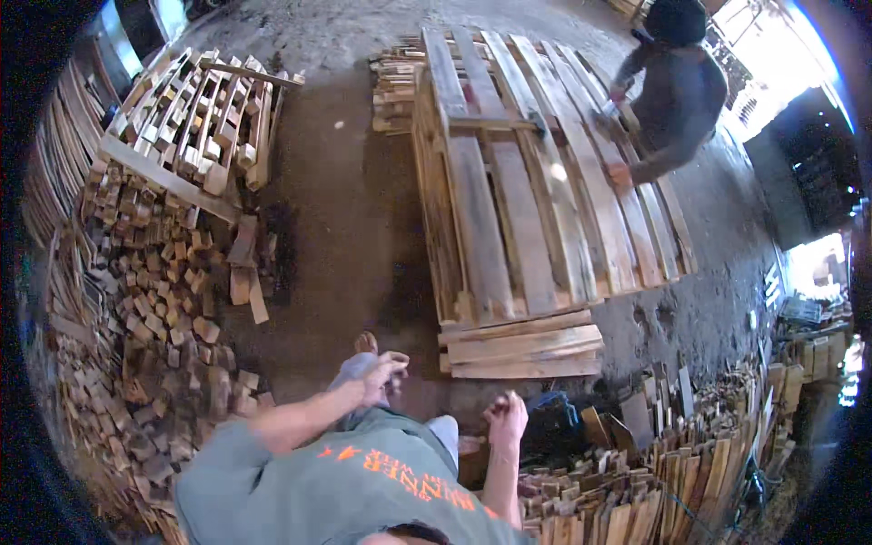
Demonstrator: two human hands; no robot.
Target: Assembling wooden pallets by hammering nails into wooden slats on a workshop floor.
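Note:
My left hand hangs in front of my body with its fingers curled in. Whatever it may hold is hidden or too small to make out. To the right, my right hand is raised with bent fingers close together, and its contents cannot be made out either. Neither hand touches the pallet stack ahead of me. Its slatted top bears a short crosswise board. Nearest to my right hand is a low pile of boards at the stack's near end.
Another person leans over the stack's far right side, hands on the slats. Wood blocks are heaped at left below a pallet-like frame of block ends. Upright offcuts crowd the lower right. A blue strap lies beside them.

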